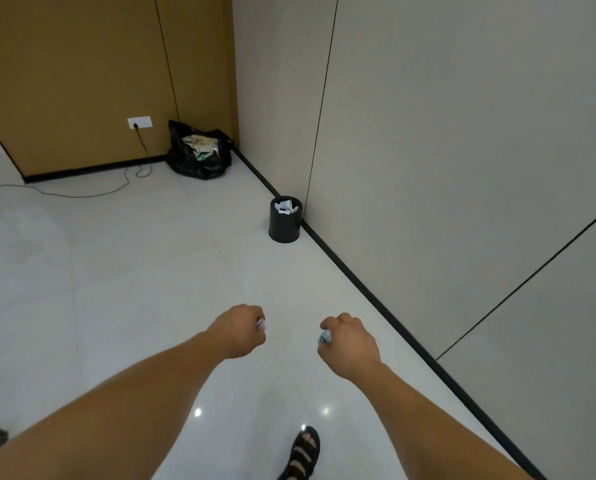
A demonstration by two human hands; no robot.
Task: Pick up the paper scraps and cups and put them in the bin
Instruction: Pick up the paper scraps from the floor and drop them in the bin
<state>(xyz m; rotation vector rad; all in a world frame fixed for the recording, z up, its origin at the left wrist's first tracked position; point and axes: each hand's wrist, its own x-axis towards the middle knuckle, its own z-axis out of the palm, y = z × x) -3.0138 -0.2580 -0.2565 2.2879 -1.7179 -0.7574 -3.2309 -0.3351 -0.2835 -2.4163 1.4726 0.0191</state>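
1. Two bare arms reach out over a glossy pale floor point(134, 271). The left hand point(241, 329) is fisted round a white scrap point(261, 323), w/ only a bit of paper showing btwn the fingers.
2. The right hand point(350, 342) likewise grips a printed scrap point(324, 337), crumpled, w/ bluish marks, peeking out at the thumb side.
3. The bin point(284, 226), small, black and round, stands upright at the floor's right edge, right by the dark skirting point(359, 289) of the grey wall point(428, 168) and well ahead of both hands. White paper already lies inside, up near the rim.
4. Step in hand, by the look of it: carry both scraps to the bin. No cups show in this view; whether any lie elsewhere can't be told.
5. To do it well: walk up close and keep both fists tight till each is right over the bin's mouth, then let go one at a time. Light crumpled paper drifts, so a toss from here would prob. miss. The bin looks fairly full, so drop toward the middle, not the rim.
6. Also in shot: a stuffed black bag point(199, 157) in the floor's far corner, a cable point(82, 195) trailing along the far edge from a socket point(139, 122), and a sandal point(303, 452) at the near edge.
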